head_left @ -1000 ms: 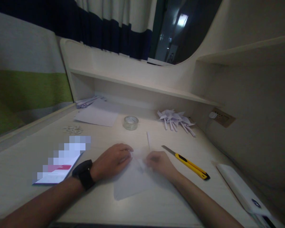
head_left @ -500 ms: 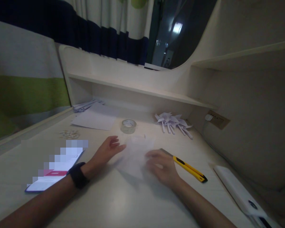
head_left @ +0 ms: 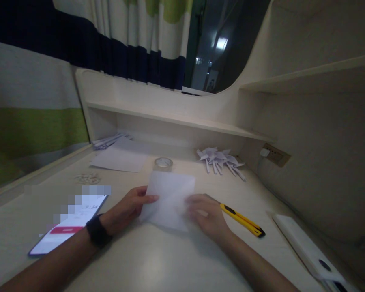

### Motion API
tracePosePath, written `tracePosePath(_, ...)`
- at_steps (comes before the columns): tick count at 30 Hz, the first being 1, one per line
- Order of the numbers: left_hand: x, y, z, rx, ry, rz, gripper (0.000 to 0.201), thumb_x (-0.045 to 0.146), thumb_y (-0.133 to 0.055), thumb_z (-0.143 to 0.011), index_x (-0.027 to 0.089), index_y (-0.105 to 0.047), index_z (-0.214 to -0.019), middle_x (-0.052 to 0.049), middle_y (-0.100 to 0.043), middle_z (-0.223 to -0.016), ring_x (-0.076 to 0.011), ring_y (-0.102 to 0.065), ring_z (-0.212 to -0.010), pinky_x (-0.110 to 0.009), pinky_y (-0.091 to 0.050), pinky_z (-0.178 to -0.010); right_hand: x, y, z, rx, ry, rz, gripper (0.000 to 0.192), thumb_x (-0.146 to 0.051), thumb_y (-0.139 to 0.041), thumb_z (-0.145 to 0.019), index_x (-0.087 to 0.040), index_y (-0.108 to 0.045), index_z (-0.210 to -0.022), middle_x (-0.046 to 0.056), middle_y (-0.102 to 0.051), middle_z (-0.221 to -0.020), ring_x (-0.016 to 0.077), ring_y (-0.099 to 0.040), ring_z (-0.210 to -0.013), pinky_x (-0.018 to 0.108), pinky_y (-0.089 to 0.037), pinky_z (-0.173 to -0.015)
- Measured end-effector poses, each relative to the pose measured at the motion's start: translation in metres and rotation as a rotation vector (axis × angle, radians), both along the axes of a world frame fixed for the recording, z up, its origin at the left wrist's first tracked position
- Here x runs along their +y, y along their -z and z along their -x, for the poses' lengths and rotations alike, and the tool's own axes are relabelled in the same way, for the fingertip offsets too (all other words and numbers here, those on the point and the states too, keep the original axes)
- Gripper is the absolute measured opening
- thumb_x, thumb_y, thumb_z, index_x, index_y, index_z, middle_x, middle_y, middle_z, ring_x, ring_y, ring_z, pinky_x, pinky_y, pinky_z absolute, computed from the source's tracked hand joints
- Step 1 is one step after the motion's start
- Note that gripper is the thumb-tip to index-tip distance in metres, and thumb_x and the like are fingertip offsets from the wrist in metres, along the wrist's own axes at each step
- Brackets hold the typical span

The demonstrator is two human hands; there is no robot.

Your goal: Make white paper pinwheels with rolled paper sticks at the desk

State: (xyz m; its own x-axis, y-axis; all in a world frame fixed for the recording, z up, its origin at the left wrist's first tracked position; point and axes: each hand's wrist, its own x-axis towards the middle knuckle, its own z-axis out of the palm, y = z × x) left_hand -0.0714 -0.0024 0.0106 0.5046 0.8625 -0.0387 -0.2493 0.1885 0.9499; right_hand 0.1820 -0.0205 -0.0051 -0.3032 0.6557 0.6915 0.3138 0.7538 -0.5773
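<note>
- Holding a thin, white, matte paper sheet [head_left: 170, 198] from both sides: left hand [head_left: 128, 209] pinches its 9 o'clock edge, right hand [head_left: 205, 215] grips the 3 o'clock edge, fingers closed on it.
- Sheet sits between the hands, tilted up off the desk [head_left: 158, 263], long axis running 12 to 6.
- Yellow utility knife [head_left: 241, 219] lies at 3 o'clock beside the right hand; tape roll [head_left: 163, 163] at 12; phone [head_left: 68, 229] at 9.

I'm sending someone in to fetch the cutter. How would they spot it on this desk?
On the pale desk, look just right of the right hand, which holds a white sheet of paper. The utility knife lies flat there, slanting away to the right. It is the only yellow-and-black thing; the folded paper pinwheels behind it are white.
</note>
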Motion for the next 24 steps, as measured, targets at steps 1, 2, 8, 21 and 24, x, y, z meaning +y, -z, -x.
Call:
tracePosePath(1, 0.001, 0.002, 0.000, -0.006, 0.013, -0.007, 0.043, 0.027, -0.071, -0.076, 0.010, -0.062, -0.115, -0.017, -0.067, -0.109, -0.0281, -0.065, -0.090, -0.041, -0.048, -0.084, 0.002, 0.001, 0.000, 0.016, 0.009, 0.030, 0.003, -0.020, -0.070, -0.078, -0.021, -0.072, -0.076, 0.006, -0.071, -0.091, 0.0172, -0.065, -0.086, 0.029, -0.051, -0.078)
tracePosePath(2, 0.001, 0.003, -0.001, 0.003, 0.022, -0.016, 0.043, 0.026, -0.072, -0.075, 0.010, -0.062, -0.114, -0.016, -0.067, -0.110, -0.0278, -0.065, -0.090, -0.041, -0.048, -0.084, 0.003, 0.003, 0.000, 0.038, 0.014, 0.065, 0.003, -0.021, -0.070, -0.077, -0.022, -0.072, -0.075, 0.006, -0.071, -0.091, 0.0173, -0.065, -0.085, 0.030, -0.051, -0.079)
tracePosePath(8, -0.004, 0.008, -0.007, 0.114, 0.082, -0.106, 0.049, 0.025, -0.079, -0.063, 0.015, -0.064, -0.109, -0.011, -0.069, -0.104, -0.0278, -0.064, -0.092, -0.040, -0.047, -0.083, 0.009, 0.000, 0.001, 0.198, -0.007, 0.320, 0.014, -0.033, -0.072, -0.074, -0.019, -0.070, -0.070, 0.008, -0.068, -0.100, 0.0173, -0.065, -0.084, 0.028, -0.054, -0.068)
tracePosePath(21, 0.029, -0.012, -0.003, 0.027, 0.248, 0.074, 0.062, 0.047, -0.066, -0.076, 0.024, -0.048, -0.130, -0.011, -0.065, -0.113, -0.0265, -0.064, -0.096, -0.039, -0.047, -0.081, 0.024, -0.083, -0.005, -0.362, -0.527, 0.428, 0.016, -0.033, -0.069, -0.077, -0.017, -0.070, -0.075, 0.004, -0.071, -0.089, 0.0149, -0.066, -0.083, 0.030, -0.053, -0.078)
tracePosePath(24, 0.026, -0.007, -0.016, 0.034, 0.315, 0.022, 0.043, 0.039, -0.070, -0.074, 0.013, -0.063, -0.108, -0.013, -0.069, -0.098, -0.0238, -0.064, -0.083, -0.034, -0.047, -0.074, 0.031, -0.080, 0.005, -0.446, -0.489, 0.372, 0.011, -0.029, -0.071, -0.075, -0.019, -0.071, -0.073, 0.002, -0.070, -0.085, 0.0137, -0.065, -0.078, 0.026, -0.053, -0.073)
